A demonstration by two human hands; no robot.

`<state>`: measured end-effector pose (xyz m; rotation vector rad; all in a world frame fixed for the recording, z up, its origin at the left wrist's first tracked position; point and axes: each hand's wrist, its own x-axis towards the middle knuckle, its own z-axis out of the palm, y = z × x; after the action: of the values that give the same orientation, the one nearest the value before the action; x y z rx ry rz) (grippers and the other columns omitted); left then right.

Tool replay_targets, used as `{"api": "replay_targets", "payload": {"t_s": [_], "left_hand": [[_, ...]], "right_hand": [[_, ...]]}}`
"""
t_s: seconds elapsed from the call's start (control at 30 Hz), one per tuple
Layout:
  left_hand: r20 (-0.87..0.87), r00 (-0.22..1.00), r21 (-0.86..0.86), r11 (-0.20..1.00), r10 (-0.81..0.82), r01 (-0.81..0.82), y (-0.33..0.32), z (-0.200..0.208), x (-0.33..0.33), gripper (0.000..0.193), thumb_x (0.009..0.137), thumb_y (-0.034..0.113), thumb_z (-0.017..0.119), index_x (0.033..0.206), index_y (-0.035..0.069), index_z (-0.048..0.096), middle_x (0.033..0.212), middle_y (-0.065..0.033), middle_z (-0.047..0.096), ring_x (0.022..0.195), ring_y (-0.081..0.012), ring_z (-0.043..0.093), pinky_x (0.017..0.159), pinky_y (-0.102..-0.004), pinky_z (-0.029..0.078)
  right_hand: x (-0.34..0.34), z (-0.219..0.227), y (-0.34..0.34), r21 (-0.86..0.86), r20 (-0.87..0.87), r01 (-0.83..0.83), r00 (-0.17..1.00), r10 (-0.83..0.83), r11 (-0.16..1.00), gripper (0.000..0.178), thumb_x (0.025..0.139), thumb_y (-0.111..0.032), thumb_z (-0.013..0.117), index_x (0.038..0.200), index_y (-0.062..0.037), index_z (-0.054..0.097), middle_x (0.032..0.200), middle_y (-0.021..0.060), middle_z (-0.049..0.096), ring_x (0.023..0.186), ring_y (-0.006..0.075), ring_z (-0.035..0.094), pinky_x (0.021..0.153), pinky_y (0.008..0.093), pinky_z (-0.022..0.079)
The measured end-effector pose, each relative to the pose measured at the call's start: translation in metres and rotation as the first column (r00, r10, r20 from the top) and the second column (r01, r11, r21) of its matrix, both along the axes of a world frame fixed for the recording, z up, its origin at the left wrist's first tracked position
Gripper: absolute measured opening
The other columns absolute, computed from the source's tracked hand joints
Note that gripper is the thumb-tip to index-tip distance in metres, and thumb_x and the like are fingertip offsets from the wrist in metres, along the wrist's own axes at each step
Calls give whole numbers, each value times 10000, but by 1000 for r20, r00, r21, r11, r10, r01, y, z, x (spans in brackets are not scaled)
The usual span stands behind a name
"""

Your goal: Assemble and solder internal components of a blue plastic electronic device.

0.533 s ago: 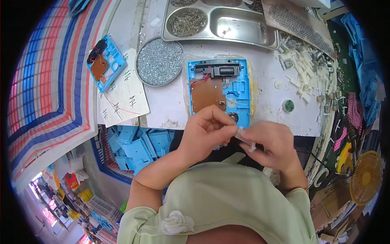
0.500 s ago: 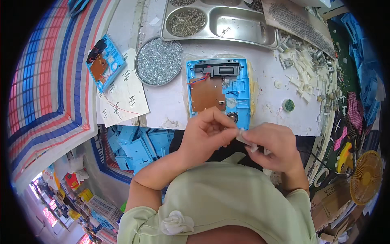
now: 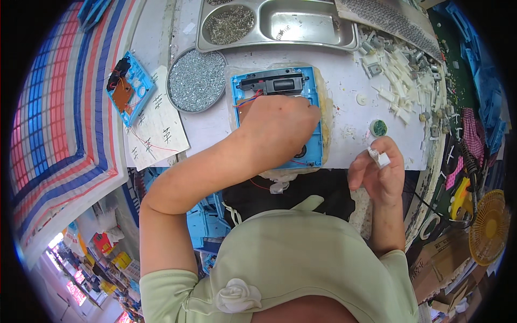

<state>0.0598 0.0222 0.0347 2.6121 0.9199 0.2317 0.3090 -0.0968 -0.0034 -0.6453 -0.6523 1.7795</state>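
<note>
My left hand (image 3: 280,126) reaches over a blue plastic casing (image 3: 316,156) on the table. Its fingers are curled down into the casing's right part, and whatever they hold is hidden beneath the hand. At the casing's far end sits a black module (image 3: 280,84) with red and blue wires. To the right, off the table's front edge, my right hand (image 3: 389,175) holds a small white plastic part (image 3: 381,159) between thumb and fingers. A round green-topped piece (image 3: 378,127) lies just beyond that hand.
A round tray of silvery screws (image 3: 196,81) stands left of the casing. Behind is a steel compartment tray (image 3: 307,40) with small metal parts. White plastic parts (image 3: 398,75) are heaped at right. Another blue casing (image 3: 141,81) lies at left near a marked sheet (image 3: 167,145).
My hands have come apart. The left moved forward over the casing, while the right moved to the right with the white plastic part. The whole view has shifted slightly.
</note>
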Motion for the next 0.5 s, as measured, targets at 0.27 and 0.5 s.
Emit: {"api": "replay_targets", "payload": {"t_s": [0.27, 0.5], "left_hand": [[-103, 993, 46, 997, -49, 54, -2, 4, 10, 139, 733, 104, 754, 817, 85, 645, 762, -63, 652, 714, -268, 694, 598, -379, 544], [440, 825, -163, 935, 353, -314, -12, -15, -29, 71, 828, 35, 751, 881, 35, 705, 811, -63, 674, 667, -212, 667, 570, -334, 518]], "right_hand": [[-6, 18, 24, 236, 474, 70, 863, -177, 969, 349, 900, -96, 739, 1199, 15, 598, 1078, 183, 704, 974, 271, 691, 910, 397, 540], [-19, 38, 61, 523, 853, -395, 248, -460, 755, 381, 670, -11, 815, 1038, -66, 732, 969, 75, 641, 926, 288, 561, 810, 403, 489]]}}
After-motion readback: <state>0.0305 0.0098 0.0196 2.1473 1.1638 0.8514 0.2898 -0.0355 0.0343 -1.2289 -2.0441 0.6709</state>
